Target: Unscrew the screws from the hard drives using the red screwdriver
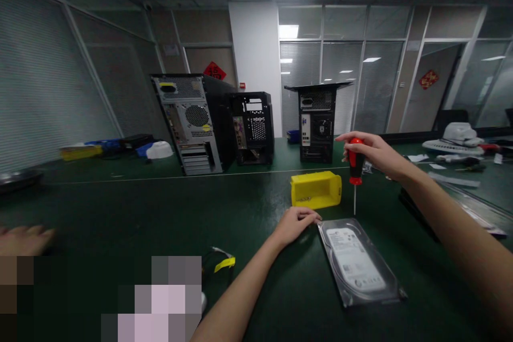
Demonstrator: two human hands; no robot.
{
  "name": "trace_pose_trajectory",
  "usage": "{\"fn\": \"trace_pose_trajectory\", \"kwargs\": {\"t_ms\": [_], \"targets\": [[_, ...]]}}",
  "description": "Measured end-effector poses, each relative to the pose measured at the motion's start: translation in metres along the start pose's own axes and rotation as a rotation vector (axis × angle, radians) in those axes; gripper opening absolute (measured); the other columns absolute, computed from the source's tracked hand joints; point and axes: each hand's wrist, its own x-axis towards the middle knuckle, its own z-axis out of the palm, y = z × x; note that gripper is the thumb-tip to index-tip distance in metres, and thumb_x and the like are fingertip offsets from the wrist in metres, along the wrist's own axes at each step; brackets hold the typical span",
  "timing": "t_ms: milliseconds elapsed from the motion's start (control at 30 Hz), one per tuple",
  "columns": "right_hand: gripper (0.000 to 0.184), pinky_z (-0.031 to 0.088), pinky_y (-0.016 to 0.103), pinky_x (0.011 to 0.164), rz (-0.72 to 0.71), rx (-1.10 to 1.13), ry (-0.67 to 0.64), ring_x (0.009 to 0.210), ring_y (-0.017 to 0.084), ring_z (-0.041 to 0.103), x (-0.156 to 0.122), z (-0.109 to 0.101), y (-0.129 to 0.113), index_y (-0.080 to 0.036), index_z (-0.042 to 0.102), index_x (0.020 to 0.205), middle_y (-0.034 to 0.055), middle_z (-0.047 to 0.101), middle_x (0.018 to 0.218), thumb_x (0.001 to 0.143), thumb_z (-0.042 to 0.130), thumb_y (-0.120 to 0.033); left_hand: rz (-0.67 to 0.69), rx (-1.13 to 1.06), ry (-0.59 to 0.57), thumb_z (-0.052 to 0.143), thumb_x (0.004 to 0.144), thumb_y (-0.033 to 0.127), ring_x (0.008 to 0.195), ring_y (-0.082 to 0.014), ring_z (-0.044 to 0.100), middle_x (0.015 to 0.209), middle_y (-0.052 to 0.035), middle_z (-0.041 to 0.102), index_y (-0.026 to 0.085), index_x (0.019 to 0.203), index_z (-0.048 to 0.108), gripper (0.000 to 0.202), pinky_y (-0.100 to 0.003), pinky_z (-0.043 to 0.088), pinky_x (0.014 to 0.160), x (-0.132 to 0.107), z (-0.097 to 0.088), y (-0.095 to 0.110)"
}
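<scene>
My right hand (366,149) is closed around the handle of a red and black screwdriver (355,163). The screwdriver stands upright, its shaft pointing down near the far edge of a hard drive (356,259). That drive lies on the green table with its white label up. My left hand (295,224) rests on the table at the drive's far left corner, fingers curled together and the tips at the corner. Whether a small part sits between those fingertips is hidden. Just beyond my left hand is a yellow bin (316,191), tipped on its side, with small screws inside.
Computer cases stand along the back: a large tower (196,123), an open frame (253,128) and another case (317,125). A cable with a yellow tag (225,264) lies left of my forearm. Another person's hand (26,240) shows at the left edge. A white hat (457,136) lies right.
</scene>
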Motion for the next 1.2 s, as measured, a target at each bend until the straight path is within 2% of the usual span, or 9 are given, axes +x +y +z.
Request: {"fn": "trace_pose_trajectory", "kwargs": {"t_ms": [133, 233, 333, 433, 567, 767, 867, 1033, 1200], "targets": [[0.034, 0.047, 0.030, 0.076, 0.157, -0.083, -0.158, 0.082, 0.018, 0.060, 0.001, -0.027, -0.009, -0.017, 0.060, 0.097, 0.0056, 0.065, 0.088, 0.073, 0.059, -0.041, -0.004, -0.009, 0.001, 0.044, 0.081, 0.042, 0.084, -0.0168, 0.060, 0.092, -0.0079, 0.067, 0.011, 0.092, 0.065, 0.039, -0.026, 0.043, 0.080, 0.001, 0.000, 0.000], [0.036, 0.049, 0.031, 0.072, 0.241, -0.215, -0.159, 0.081, 0.020, 0.060, 0.003, -0.038, -0.006, -0.017, 0.060, 0.093, 0.0065, 0.064, 0.084, 0.073, 0.056, -0.047, -0.014, -0.009, 0.001, 0.045, 0.081, 0.042, 0.086, -0.0172, 0.060, 0.093, -0.0076, 0.067, 0.012, 0.093, 0.065, 0.039, -0.026, 0.042, 0.081, 0.000, -0.001, 0.001], [0.041, 0.052, 0.031, 0.068, 0.272, -0.287, -0.144, 0.083, 0.021, 0.059, 0.003, -0.040, 0.003, -0.022, 0.053, 0.104, 0.0054, 0.060, 0.091, 0.072, 0.057, -0.047, -0.018, 0.009, 0.011, 0.045, 0.081, 0.041, 0.087, -0.0171, 0.060, 0.093, -0.0072, 0.067, 0.012, 0.092, 0.066, 0.038, -0.027, 0.042, 0.081, -0.001, -0.001, 0.002], [0.046, 0.053, 0.031, 0.069, 0.251, -0.255, -0.189, 0.090, 0.022, 0.058, 0.000, -0.038, 0.006, -0.026, 0.046, 0.112, 0.0045, 0.055, 0.100, 0.072, 0.058, -0.044, -0.018, 0.011, 0.020, 0.045, 0.081, 0.041, 0.086, -0.0168, 0.060, 0.093, -0.0073, 0.067, 0.012, 0.092, 0.066, 0.038, -0.027, 0.042, 0.082, 0.000, 0.001, 0.001], [0.042, 0.052, 0.031, 0.067, 0.193, -0.273, -0.205, 0.084, 0.021, 0.059, -0.004, -0.036, 0.001, -0.022, 0.048, 0.104, 0.0043, 0.056, 0.091, 0.070, 0.060, -0.045, -0.008, 0.000, 0.021, 0.045, 0.081, 0.041, 0.085, -0.0162, 0.061, 0.092, -0.0072, 0.067, 0.012, 0.092, 0.066, 0.038, -0.026, 0.043, 0.080, 0.000, 0.002, 0.000], [0.043, 0.047, 0.028, 0.060, 0.029, -0.559, -0.146, 0.068, 0.017, 0.058, -0.001, -0.029, -0.002, -0.022, 0.049, 0.101, 0.0012, 0.058, 0.078, 0.068, 0.060, -0.048, 0.000, 0.022, 0.029, 0.047, 0.079, 0.041, 0.087, -0.0165, 0.060, 0.093, -0.0064, 0.067, 0.013, 0.091, 0.066, 0.036, -0.026, 0.042, 0.082, -0.002, 0.001, -0.001], [0.035, 0.044, 0.028, 0.055, 0.037, -0.687, -0.090, 0.061, 0.016, 0.056, 0.001, -0.026, -0.001, -0.021, 0.053, 0.089, 0.0015, 0.058, 0.074, 0.071, 0.055, -0.051, -0.010, 0.035, 0.039, 0.048, 0.079, 0.041, 0.089, -0.0172, 0.060, 0.094, -0.0066, 0.067, 0.013, 0.091, 0.066, 0.036, -0.026, 0.043, 0.081, -0.002, 0.002, -0.002], [0.037, 0.047, 0.027, 0.052, 0.162, -0.520, -0.143, 0.056, 0.015, 0.057, -0.002, -0.028, -0.007, -0.021, 0.052, 0.100, 0.0033, 0.059, 0.077, 0.083, 0.035, -0.049, -0.012, 0.021, 0.035, 0.048, 0.079, 0.039, 0.085, -0.0171, 0.061, 0.092, -0.0078, 0.067, 0.011, 0.091, 0.066, 0.035, -0.026, 0.044, 0.079, -0.001, 0.003, -0.002], [0.040, 0.048, 0.027, 0.053, 0.113, -0.496, -0.159, 0.056, 0.014, 0.058, -0.004, -0.026, -0.015, -0.025, 0.051, 0.108, 0.0032, 0.060, 0.086, 0.079, 0.043, -0.050, -0.017, 0.024, 0.035, 0.048, 0.079, 0.039, 0.086, -0.0169, 0.061, 0.092, -0.0077, 0.068, 0.012, 0.091, 0.066, 0.036, -0.026, 0.044, 0.079, -0.001, 0.003, -0.002]]}}
